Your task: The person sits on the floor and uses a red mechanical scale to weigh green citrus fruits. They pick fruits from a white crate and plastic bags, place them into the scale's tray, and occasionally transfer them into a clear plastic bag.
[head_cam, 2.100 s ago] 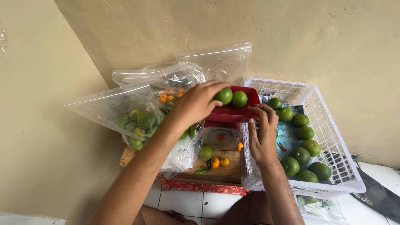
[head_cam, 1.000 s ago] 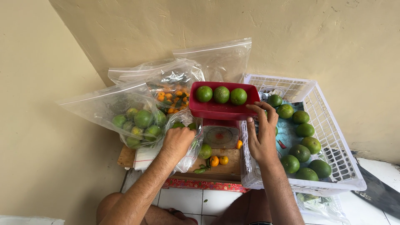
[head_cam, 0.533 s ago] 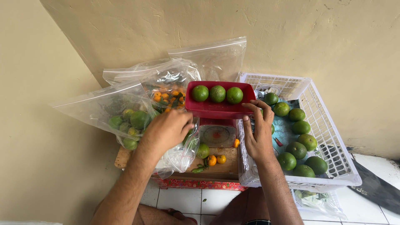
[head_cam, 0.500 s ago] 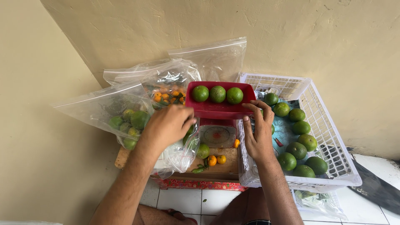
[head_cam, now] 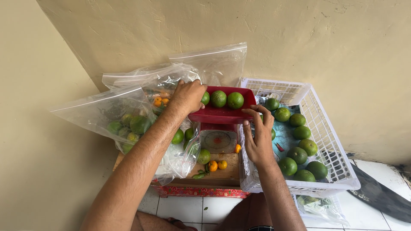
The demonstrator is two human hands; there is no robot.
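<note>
Head view: left hand (head_cam: 188, 95) curled over red tray (head_cam: 222, 114) rim.

Shallow red plastic tray (head_cam: 222, 114) level atop a small scale, three round green limes (head_cam: 218, 99) in a row, basket at 3 o'clock

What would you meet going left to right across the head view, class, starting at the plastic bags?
clear bag of green fruit → left hand → red tray with green fruit → right hand → white basket holding more green fruit → dark object on the floor
</note>
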